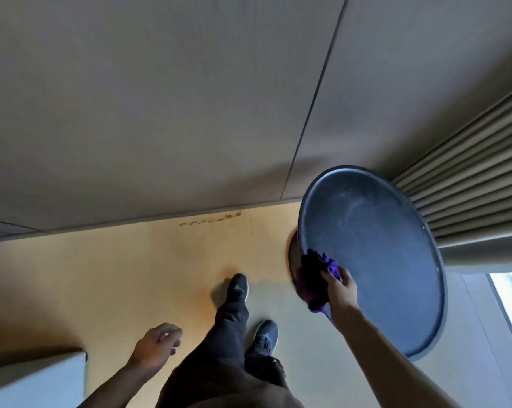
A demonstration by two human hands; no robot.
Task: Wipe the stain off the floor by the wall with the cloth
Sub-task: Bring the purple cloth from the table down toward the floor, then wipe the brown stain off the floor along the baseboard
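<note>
The right hand (pixel 341 293) pinches the crumpled purple cloth (pixel 313 278) at the near rim of the round dark grey table (pixel 372 245), while the brownish streaked stain (pixel 210 218) lies well beyond and left of those fingers, its long axis along the beige wall (pixel 160 113) (the left hand (pixel 157 344), loosely curled and empty, hangs nearer the body).

Right hand (pixel 341 291) reaches forward, arm extended from lower right, fingers pinched around the purple cloth (pixel 315 278). Left hand (pixel 157 344) hangs low, well left of the cloth, fingers loosely curled, holding nothing, forearm coming up from the bottom edge. Both forearms bare. Legs in dark trousers, one foot stepped ahead, left of the cloth.
</note>
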